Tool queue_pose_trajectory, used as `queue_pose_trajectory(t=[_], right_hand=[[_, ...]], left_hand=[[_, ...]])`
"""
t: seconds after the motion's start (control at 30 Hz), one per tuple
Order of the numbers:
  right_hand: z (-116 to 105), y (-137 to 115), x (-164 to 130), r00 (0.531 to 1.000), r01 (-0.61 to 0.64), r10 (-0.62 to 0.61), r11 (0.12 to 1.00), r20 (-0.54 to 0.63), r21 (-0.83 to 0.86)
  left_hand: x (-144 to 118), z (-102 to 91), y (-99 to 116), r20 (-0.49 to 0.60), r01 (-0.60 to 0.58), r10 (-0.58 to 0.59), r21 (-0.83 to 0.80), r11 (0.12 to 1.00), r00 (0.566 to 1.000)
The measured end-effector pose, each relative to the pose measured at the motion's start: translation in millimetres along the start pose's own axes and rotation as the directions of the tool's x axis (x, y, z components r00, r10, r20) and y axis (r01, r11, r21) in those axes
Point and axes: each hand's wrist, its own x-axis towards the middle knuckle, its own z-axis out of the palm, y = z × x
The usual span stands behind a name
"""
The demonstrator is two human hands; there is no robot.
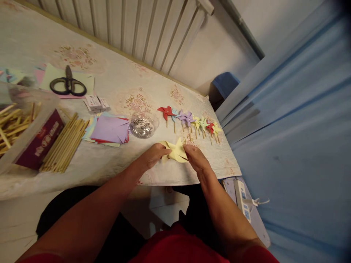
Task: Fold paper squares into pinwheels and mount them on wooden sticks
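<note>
The left hand (157, 153) and right hand (195, 156) pinch opposite sides of the yellow paper (177, 152) near the front edge of the worktop (104, 164), where a light, even hold would likely serve best, letting its corners curve inward without a hard crease

Looks like a room in someone's home to me, though I can't swear to it. The table has a flowery cloth (115, 78) on it, there's what looks like a white radiator (131, 25) against a plain wall (219, 47), and a big blue curtain (296, 153) hangs down one side. Pale floor (16, 223) too, and a power strip (242, 199) by the table corner. Scissors (68, 84), bundled sticks (61, 146) and a row of pinwheels (188, 118) make it a crafting spot, definitely not a proper workshop.
</note>
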Motion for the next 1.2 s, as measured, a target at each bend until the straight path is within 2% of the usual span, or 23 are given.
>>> queue_pose_trajectory(t=[0.17, 0.3, 0.4, 0.5, 0.77, 0.93, 1.1, 1.2], right_hand=[[12, 0, 2, 0.989, -0.093, 0.092, 0.996, 0.114, 0.01], [17, 3, 4, 0.985, -0.124, 0.115, 0.99, 0.128, 0.071], [18, 5, 4, 0.983, -0.126, 0.102, 0.98, 0.151, 0.157], [17, 7, 3, 0.982, -0.13, 0.105, 0.978, 0.156, 0.165], [13, 16, 7, 0.995, -0.087, 0.089, 0.995, 0.054, -0.043], [10, 25, 11, 0.997, -0.055, 0.061, 0.987, 0.04, -0.15], [13, 25, 11, 1.0, -0.02, 0.021, 0.993, 0.007, -0.117], [17, 22, 11, 0.999, 0.014, -0.014, 1.0, -0.051, -0.007]], left_hand=[[-3, -1.8, 0, 0.038, 0.018, -0.022, 0.102, 0.995, 0.999], [-5, -0.1, 4, 0.033, 0.029, -0.037, 0.209, 0.977, 0.999], [-5, 0.8, 6, 0.02, 0.019, -0.024, 0.223, 0.975, 1.0], [-5, -0.5, 4, 0.02, 0.015, -0.02, 0.235, 0.972, 1.0], [-1, -5.5, -3, 0.038, 0.042, -0.052, 0.222, 0.974, 0.998], [-1, -2.7, -2, 0.049, 0.046, -0.056, 0.194, 0.98, 0.997], [-3, -1.4, -2, 0.0, 0.051, -0.052, 0.17, 0.984, 0.999], [-4, -2.0, -1, -0.058, 0.046, -0.044, 0.045, 0.998, 0.997]])
